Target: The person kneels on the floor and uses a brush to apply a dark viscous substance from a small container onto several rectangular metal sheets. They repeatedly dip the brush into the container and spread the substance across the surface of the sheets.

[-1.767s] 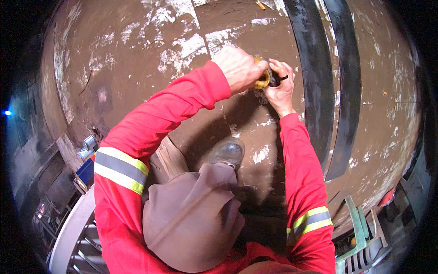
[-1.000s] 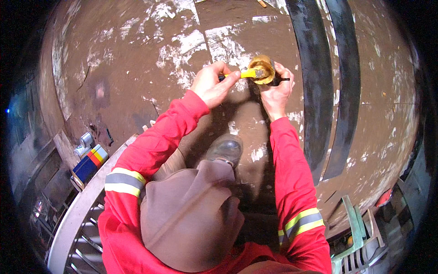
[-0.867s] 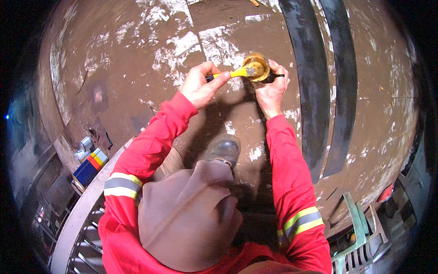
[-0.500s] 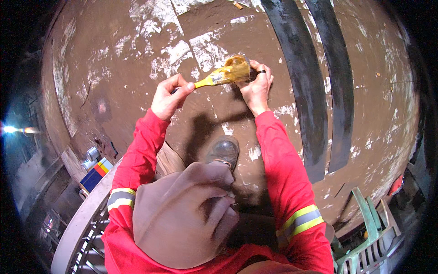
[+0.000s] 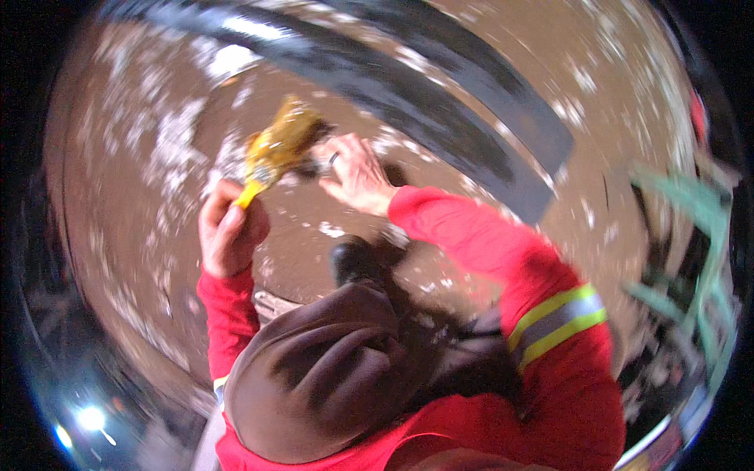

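The left hand (image 5: 233, 228) grips a paintbrush (image 5: 271, 161) low on its yellow handle, thumb pressed along it. The brush points up and away over the floor (image 5: 208, 302), nearer the floor's left edge than its right. Its bristle end is thick with wet-looking, yellow-brown coating, so loading the brush looks like a step done.

The right hand (image 5: 353, 173) is just beside that end, fingers bent toward it, a dark ring on one finger. With the blur and the overlap of brush and coating, I cannot tell whether those fingers hold anything.

Beyond the hands, two dark flat strips lie side by side on the floor, a thin gap between them: the near strip (image 5: 428, 114) and the far strip (image 5: 487, 74), their ends toward the floor's right edge. Both upper faces look black-grey with no yellow visible on them, so I judge that none of the coating has gone onto them; what is left beyond that does not show.

A dark boot (image 5: 351, 263) is on the near side of the hands, and part of a green chair (image 5: 691, 196) stands by the floor's right edge.
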`<state>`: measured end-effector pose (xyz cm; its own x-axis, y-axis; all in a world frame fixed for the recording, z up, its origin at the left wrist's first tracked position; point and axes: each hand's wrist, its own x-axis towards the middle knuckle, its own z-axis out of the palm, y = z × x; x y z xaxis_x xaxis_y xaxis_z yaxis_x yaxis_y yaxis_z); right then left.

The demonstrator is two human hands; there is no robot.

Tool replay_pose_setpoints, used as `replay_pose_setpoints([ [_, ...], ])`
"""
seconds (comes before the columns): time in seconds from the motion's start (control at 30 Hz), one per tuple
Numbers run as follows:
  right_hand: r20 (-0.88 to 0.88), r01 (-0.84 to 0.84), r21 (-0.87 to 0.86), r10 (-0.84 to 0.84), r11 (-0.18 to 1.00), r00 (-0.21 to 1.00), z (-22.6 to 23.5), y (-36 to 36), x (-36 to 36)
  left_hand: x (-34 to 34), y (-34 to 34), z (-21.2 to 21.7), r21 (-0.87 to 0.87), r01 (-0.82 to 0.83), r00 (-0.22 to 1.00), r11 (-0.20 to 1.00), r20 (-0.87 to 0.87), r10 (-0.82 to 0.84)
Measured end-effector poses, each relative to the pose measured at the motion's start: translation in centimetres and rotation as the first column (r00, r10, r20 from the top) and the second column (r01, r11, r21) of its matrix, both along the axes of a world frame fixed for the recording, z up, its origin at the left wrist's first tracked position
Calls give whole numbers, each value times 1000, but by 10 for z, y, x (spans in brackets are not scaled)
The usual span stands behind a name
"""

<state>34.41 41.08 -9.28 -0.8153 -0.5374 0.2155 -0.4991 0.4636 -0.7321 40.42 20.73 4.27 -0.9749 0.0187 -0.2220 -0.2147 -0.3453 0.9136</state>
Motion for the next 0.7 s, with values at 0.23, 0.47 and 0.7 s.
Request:
replay_pose_setpoints([
  [0.23, 275, -478, 580, 394, 660, 877, 86, 322, 36, -51, 134, 66, -370, 476, 877, 798, 266, -401],
  [0.47, 129, -271, 671, 251, 690, 959, 23, 446, 107, -72, 299, 71, -724, 648, 647, 234, 362, -672],
  [0.7, -52, -209, 602, 300, 770, 953, -24, 448, 103, 10, 393, -45, -954, 227, 785, -195, 298, -544],
])
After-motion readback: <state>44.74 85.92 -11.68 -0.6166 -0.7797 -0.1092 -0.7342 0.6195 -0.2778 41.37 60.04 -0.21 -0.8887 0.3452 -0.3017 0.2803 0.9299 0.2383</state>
